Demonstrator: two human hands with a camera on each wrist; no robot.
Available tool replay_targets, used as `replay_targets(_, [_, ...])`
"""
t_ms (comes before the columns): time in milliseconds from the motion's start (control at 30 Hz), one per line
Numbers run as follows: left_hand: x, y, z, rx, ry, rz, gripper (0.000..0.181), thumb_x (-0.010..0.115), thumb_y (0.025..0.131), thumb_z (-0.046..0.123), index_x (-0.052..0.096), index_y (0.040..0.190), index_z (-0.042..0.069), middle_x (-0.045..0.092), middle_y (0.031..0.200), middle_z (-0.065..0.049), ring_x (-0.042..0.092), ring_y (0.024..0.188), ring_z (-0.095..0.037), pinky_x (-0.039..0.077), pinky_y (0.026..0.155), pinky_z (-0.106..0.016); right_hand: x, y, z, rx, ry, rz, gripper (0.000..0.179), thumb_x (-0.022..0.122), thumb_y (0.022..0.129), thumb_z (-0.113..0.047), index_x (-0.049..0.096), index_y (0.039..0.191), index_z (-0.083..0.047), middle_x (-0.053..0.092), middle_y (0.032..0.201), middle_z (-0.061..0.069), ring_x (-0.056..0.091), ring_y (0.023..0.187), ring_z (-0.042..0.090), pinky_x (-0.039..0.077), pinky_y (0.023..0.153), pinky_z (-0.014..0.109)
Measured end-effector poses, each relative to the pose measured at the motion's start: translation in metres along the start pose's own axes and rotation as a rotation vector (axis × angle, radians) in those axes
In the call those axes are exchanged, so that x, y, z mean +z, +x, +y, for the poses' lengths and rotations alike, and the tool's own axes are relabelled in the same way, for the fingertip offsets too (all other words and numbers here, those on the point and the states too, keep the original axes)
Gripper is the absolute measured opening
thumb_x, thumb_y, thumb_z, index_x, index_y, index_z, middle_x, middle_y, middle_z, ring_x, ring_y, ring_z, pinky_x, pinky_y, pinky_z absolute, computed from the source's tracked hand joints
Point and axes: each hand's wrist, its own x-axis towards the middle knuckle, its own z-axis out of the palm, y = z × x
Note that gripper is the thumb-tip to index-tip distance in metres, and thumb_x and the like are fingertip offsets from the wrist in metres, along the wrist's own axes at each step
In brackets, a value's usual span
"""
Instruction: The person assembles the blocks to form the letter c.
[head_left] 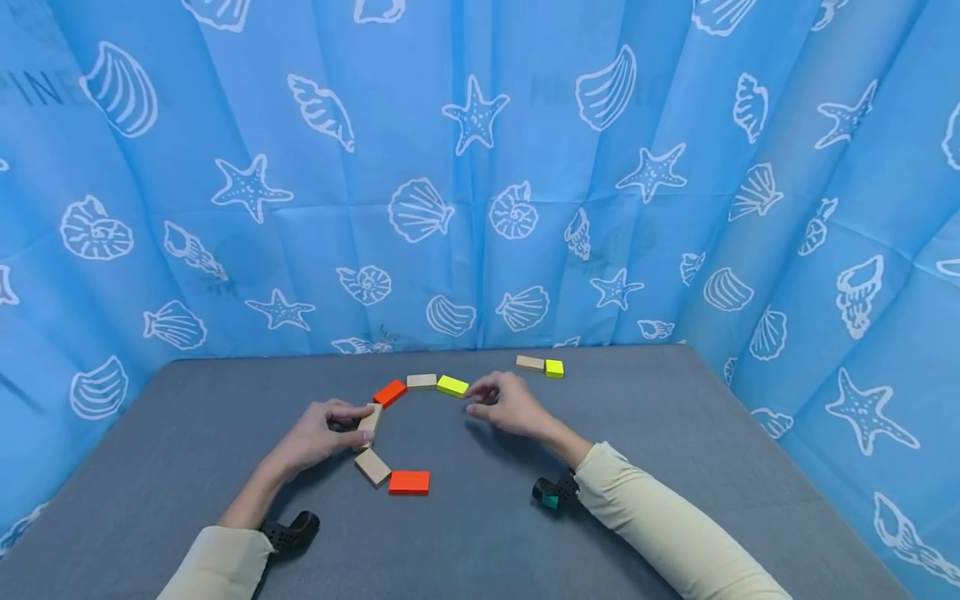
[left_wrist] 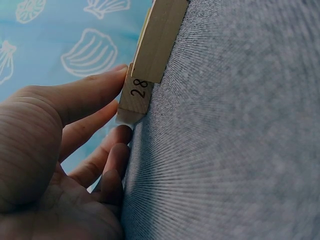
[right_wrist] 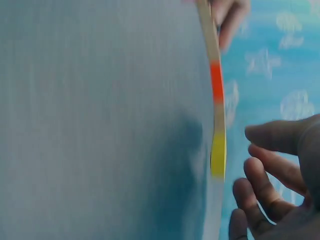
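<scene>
My left hand [head_left: 318, 437] pinches a plain wooden block [head_left: 372, 419] between thumb and fingers. That hand's thumb touches a block marked 28 [left_wrist: 137, 92] in the left wrist view. The gripped block is part of a curved row on the table. On its far side come an orange block [head_left: 391, 392], another wooden block [head_left: 422, 382] and a yellow block [head_left: 452, 386]. Nearer lie a wooden block [head_left: 372, 467] and an orange block [head_left: 409, 482]. Beside the yellow block hovers my right hand [head_left: 513, 406], fingers loosely bent, nothing held.
Farther back on the grey table [head_left: 637, 467], a wooden block [head_left: 529, 363] and a small yellow block [head_left: 554, 368] lie end to end. A blue curtain [head_left: 480, 275] with shell and starfish prints hangs behind the table and along its right side.
</scene>
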Motion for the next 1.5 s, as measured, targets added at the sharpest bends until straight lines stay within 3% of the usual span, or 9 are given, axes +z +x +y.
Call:
replay_targets(200, [0.001, 0.000, -0.002, 0.010, -0.004, -0.004, 0.056, 0.083, 0.086, 0.033, 0.067, 0.135, 0.013, 0.060, 0.125, -0.011, 0.051, 0.111, -0.029, 0.045, 0.082, -0.041, -0.028, 0.011, 0.033, 0.123, -0.284, 0.172, 0.036, 0.073, 0.093, -0.012, 0.069, 0.127, -0.001, 0.063, 0.119, 0.016, 0.055, 0.111, 0.032, 0.040, 0.092, 0.048])
replay_targets(333, [0.001, 0.000, -0.002, 0.004, -0.011, -0.002, 0.055, 0.083, 0.086, 0.032, 0.068, 0.135, 0.014, 0.061, 0.123, -0.010, 0.050, 0.111, -0.029, 0.044, 0.082, -0.039, -0.037, 0.015, 0.048, 0.222, -0.454, 0.162, 0.052, 0.070, 0.096, -0.019, 0.056, 0.144, -0.004, 0.054, 0.137, 0.021, 0.043, 0.129, 0.040, 0.028, 0.094, 0.058])
replay_targets(467, [0.002, 0.000, -0.002, 0.008, -0.008, -0.004, 0.055, 0.083, 0.086, 0.033, 0.067, 0.135, 0.013, 0.061, 0.123, -0.011, 0.051, 0.111, -0.030, 0.045, 0.082, -0.040, -0.041, 0.017, 0.054, 0.260, -0.505, 0.122, 0.047, 0.068, 0.098, -0.021, 0.059, 0.142, -0.005, 0.054, 0.137, 0.019, 0.042, 0.131, 0.040, 0.023, 0.094, 0.061])
replay_targets(700, [0.001, 0.000, -0.002, 0.001, -0.008, 0.000, 0.055, 0.083, 0.086, 0.033, 0.068, 0.135, 0.013, 0.060, 0.124, -0.010, 0.051, 0.111, -0.028, 0.045, 0.083, -0.041, -0.036, 0.017, 0.054, 0.210, -0.430, 0.145, 0.021, 0.074, 0.094, -0.018, 0.075, 0.112, -0.007, 0.067, 0.107, 0.008, 0.054, 0.107, 0.030, 0.025, 0.090, 0.055])
replay_targets(900, [0.002, 0.000, -0.002, 0.000, -0.008, -0.003, 0.056, 0.083, 0.086, 0.035, 0.068, 0.135, 0.014, 0.061, 0.123, -0.009, 0.050, 0.111, -0.028, 0.045, 0.082, -0.040, -0.032, 0.008, 0.043, 0.105, -0.322, 0.097, 0.021, 0.077, 0.092, -0.015, 0.076, 0.111, -0.005, 0.068, 0.103, 0.007, 0.060, 0.100, 0.025, 0.036, 0.091, 0.051])
replay_targets(1033, [0.001, -0.001, 0.000, -0.003, -0.017, -0.006, 0.056, 0.083, 0.086, 0.033, 0.067, 0.135, 0.013, 0.060, 0.123, -0.010, 0.050, 0.110, -0.029, 0.044, 0.080, -0.038, -0.029, 0.000, 0.031, 0.003, -0.200, 0.010, 0.025, 0.076, 0.092, -0.013, 0.075, 0.114, -0.002, 0.065, 0.100, 0.004, 0.058, 0.092, 0.019, 0.047, 0.082, 0.040])
replay_targets(1200, [0.000, -0.001, 0.002, -0.004, -0.013, -0.010, 0.056, 0.083, 0.087, 0.032, 0.066, 0.136, 0.012, 0.060, 0.126, -0.013, 0.049, 0.111, -0.030, 0.044, 0.079, -0.038, -0.020, -0.012, 0.020, -0.069, -0.068, -0.146, 0.026, 0.076, 0.093, -0.013, 0.074, 0.118, -0.005, 0.064, 0.102, 0.001, 0.055, 0.092, 0.017, 0.045, 0.079, 0.033])
replay_targets(1333, [0.000, -0.001, 0.001, -0.002, -0.014, -0.013, 0.056, 0.082, 0.087, 0.032, 0.066, 0.136, 0.012, 0.059, 0.126, -0.013, 0.049, 0.111, -0.031, 0.044, 0.079, -0.037, -0.010, -0.019, 0.013, -0.073, -0.033, -0.271, 0.026, 0.076, 0.094, -0.015, 0.075, 0.118, -0.009, 0.065, 0.104, -0.002, 0.054, 0.092, 0.016, 0.044, 0.080, 0.032])
replay_targets(1500, [0.000, 0.001, -0.001, 0.003, -0.014, -0.005, 0.055, 0.083, 0.087, 0.032, 0.067, 0.135, 0.012, 0.060, 0.125, -0.012, 0.049, 0.110, -0.030, 0.045, 0.077, -0.037, 0.001, -0.023, 0.002, -0.092, -0.026, -0.344, 0.025, 0.077, 0.093, -0.015, 0.076, 0.117, -0.011, 0.064, 0.104, -0.004, 0.055, 0.091, 0.015, 0.044, 0.079, 0.030])
